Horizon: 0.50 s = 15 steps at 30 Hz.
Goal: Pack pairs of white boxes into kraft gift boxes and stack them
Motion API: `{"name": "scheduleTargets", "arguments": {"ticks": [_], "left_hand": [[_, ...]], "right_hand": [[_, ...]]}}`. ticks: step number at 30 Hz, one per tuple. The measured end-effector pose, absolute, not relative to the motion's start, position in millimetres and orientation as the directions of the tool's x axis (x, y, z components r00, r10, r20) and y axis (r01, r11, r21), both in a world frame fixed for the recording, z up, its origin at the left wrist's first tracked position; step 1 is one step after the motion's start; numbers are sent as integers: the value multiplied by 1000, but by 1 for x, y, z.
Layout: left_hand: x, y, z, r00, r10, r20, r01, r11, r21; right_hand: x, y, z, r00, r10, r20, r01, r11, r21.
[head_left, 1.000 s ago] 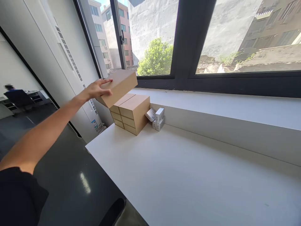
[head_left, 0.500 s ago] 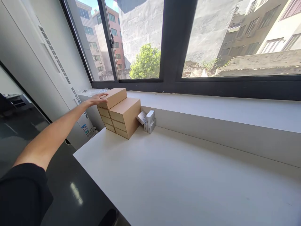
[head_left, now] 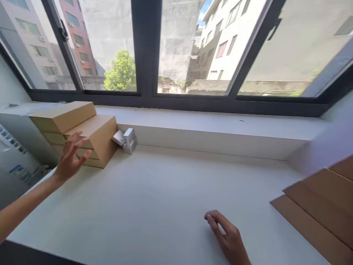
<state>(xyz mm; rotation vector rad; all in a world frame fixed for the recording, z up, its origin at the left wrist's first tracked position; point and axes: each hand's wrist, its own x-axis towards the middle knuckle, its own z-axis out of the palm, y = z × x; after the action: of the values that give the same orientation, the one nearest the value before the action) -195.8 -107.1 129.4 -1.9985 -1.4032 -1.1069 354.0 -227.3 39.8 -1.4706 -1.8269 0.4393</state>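
Note:
My left hand [head_left: 72,156] is in front of a stack of brown cardboard boxes [head_left: 104,138] at the table's left end. Its fingers are spread and hold nothing; whether they touch the boxes I cannot tell. One more box [head_left: 74,113] sits on top of the stack, set back to the left. Low over the white table [head_left: 165,198], my right hand [head_left: 227,237] has its thumb and forefinger tips brought together, with nothing visible between them. Several small white boxes [head_left: 129,139] lean and stand beside the stack.
Flat brown cardboard pieces [head_left: 320,206] lie at the right end of the table. A white ledge [head_left: 193,121] runs along the back under dark-framed windows [head_left: 146,48]. At the left stands a white appliance with a blue label [head_left: 18,171].
The view has swung right, bringing the cardboard pieces and my right hand into sight. My left hand has come off the top box and moved down in front of the stack.

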Motion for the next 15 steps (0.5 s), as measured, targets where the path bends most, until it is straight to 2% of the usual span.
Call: {"name": "scheduleTargets", "arguments": {"ticks": [2,4,6,8,11,13,15], "left_hand": [[-150,-120,72,369,592,716,789,-607,96],[-109,-128,21,568,603,559,668,-735,113],[-81,-130,-18,713,569,409,597,-799,71],[-67,-126,-44,729,565,387,604,-797,26],[-65,-116,-61,718,545,433,613,-790,-22],[-69,-113,-64,734,511,447,591,-805,-49],[-71,-113,-63,736,489,468,577,-815,-56]], "right_hand": [[358,-225,43,-78,958,277,761,236,-604],[370,-225,43,-105,957,271,842,230,-487],[388,-230,50,-147,940,308,908,252,-335],[408,-243,71,-202,901,383,942,285,-176],[438,-269,138,-286,776,562,953,293,79],[460,-283,206,-333,654,679,943,232,239],[489,-286,283,-355,520,777,932,138,334]]}}
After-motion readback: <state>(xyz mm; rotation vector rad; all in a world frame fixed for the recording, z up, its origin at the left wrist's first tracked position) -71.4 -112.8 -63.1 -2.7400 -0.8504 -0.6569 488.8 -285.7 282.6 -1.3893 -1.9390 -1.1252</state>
